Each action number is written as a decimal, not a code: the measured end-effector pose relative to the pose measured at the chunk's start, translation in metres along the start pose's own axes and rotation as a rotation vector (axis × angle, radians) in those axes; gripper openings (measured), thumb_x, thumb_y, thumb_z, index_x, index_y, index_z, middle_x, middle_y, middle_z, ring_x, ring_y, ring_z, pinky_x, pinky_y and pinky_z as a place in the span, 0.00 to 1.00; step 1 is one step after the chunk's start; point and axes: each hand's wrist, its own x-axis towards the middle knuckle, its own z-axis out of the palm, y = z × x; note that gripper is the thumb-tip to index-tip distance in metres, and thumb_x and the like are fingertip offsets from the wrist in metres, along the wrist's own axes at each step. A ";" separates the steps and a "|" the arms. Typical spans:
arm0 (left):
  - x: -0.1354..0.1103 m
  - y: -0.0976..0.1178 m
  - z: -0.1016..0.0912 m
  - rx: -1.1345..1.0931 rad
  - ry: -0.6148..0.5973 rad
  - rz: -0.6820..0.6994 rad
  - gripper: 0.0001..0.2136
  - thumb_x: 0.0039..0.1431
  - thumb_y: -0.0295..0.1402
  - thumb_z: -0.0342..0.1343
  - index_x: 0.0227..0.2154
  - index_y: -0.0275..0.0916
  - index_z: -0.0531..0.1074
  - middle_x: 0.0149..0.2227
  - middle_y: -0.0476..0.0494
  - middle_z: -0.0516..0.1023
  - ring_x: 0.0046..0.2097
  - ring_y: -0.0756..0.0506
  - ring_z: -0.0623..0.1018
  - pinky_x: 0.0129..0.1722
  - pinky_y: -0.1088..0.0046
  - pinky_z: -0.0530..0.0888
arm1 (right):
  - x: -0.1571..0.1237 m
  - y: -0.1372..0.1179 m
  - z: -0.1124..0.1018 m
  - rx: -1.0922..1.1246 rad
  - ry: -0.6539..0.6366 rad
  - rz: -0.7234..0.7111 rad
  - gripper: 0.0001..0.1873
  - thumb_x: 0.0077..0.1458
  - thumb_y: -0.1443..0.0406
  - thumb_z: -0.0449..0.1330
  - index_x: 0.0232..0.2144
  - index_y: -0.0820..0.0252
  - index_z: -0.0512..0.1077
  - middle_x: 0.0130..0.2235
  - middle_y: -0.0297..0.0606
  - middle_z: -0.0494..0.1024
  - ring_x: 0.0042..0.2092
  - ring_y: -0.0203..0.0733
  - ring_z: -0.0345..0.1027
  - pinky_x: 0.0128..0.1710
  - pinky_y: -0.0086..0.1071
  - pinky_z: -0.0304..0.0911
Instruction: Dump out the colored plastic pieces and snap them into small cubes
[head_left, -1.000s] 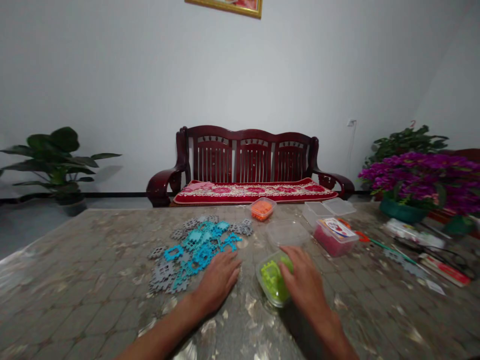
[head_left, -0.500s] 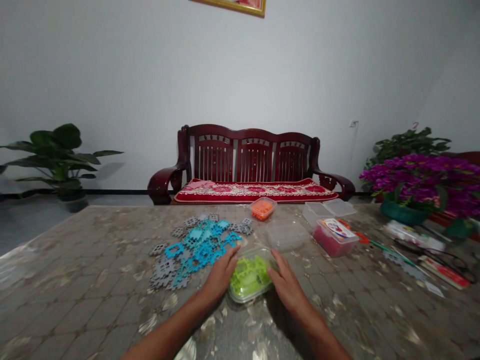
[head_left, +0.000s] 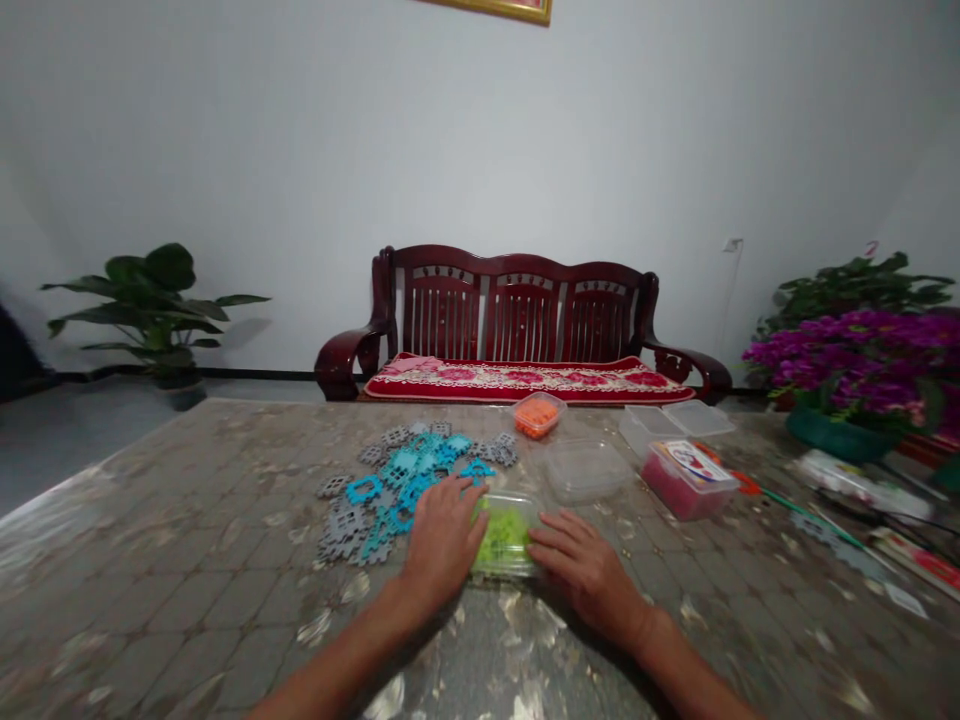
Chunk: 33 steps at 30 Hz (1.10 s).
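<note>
A clear lidded plastic container [head_left: 505,535] with bright green pieces inside lies flat on the table between my hands. My left hand [head_left: 444,530] grips its left side, thumb along the edge and fingers bent over the corner. At the opposite side my right hand [head_left: 585,568] holds on, its fingertips over the lid's edge. Just beyond my left hand spreads a pile of blue and grey interlocking plastic pieces [head_left: 409,480]. An unfilled clear container or lid [head_left: 589,470] rests behind the green one.
A small tub of orange pieces [head_left: 537,415] stands at the table's far edge. To the right are a pink-filled box [head_left: 688,482], open clear containers [head_left: 652,428], a red-and-white packet [head_left: 919,560] and a purple flower pot [head_left: 844,432]. A wooden bench [head_left: 521,310] stands behind the table [head_left: 217,530].
The green-filled container has gone from slightly tilted to level on the table. My hands have shifted so that their fingers lie over its sides and lid edge. The view has turned slightly left.
</note>
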 end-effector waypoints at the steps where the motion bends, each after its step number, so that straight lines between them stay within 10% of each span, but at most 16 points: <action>1: -0.004 0.005 0.002 0.016 -0.016 0.022 0.18 0.66 0.36 0.50 0.56 0.47 0.76 0.60 0.41 0.77 0.65 0.36 0.68 0.67 0.48 0.58 | 0.003 0.000 0.000 -0.007 0.010 -0.042 0.20 0.64 0.70 0.57 0.55 0.48 0.75 0.51 0.38 0.83 0.58 0.45 0.74 0.62 0.49 0.67; 15: -0.015 -0.001 0.013 0.016 -0.060 0.195 0.17 0.70 0.41 0.48 0.55 0.50 0.76 0.61 0.43 0.76 0.66 0.37 0.68 0.69 0.44 0.51 | 0.018 -0.014 0.012 -0.019 0.085 -0.147 0.14 0.69 0.66 0.50 0.45 0.54 0.77 0.42 0.41 0.85 0.46 0.41 0.79 0.56 0.41 0.71; 20: -0.016 -0.014 0.014 -0.029 -0.076 0.239 0.21 0.66 0.50 0.53 0.56 0.48 0.76 0.60 0.41 0.78 0.65 0.36 0.69 0.71 0.44 0.47 | 0.033 -0.019 0.015 -0.008 0.141 -0.070 0.18 0.71 0.63 0.46 0.34 0.55 0.74 0.30 0.38 0.79 0.33 0.39 0.73 0.37 0.32 0.69; 26: -0.018 -0.023 0.014 -0.112 0.102 0.388 0.22 0.61 0.50 0.58 0.53 0.44 0.76 0.54 0.39 0.81 0.58 0.37 0.75 0.72 0.43 0.43 | 0.042 -0.017 0.023 -0.011 0.288 -0.071 0.16 0.72 0.63 0.47 0.34 0.57 0.71 0.28 0.35 0.75 0.30 0.37 0.68 0.33 0.31 0.61; 33: -0.019 -0.017 0.028 -0.342 0.298 0.037 0.26 0.49 0.26 0.58 0.54 0.41 0.71 0.61 0.36 0.71 0.63 0.37 0.70 0.65 0.50 0.65 | 0.048 -0.019 0.025 -0.003 0.384 -0.052 0.10 0.69 0.66 0.51 0.38 0.58 0.72 0.29 0.36 0.77 0.31 0.38 0.70 0.33 0.31 0.63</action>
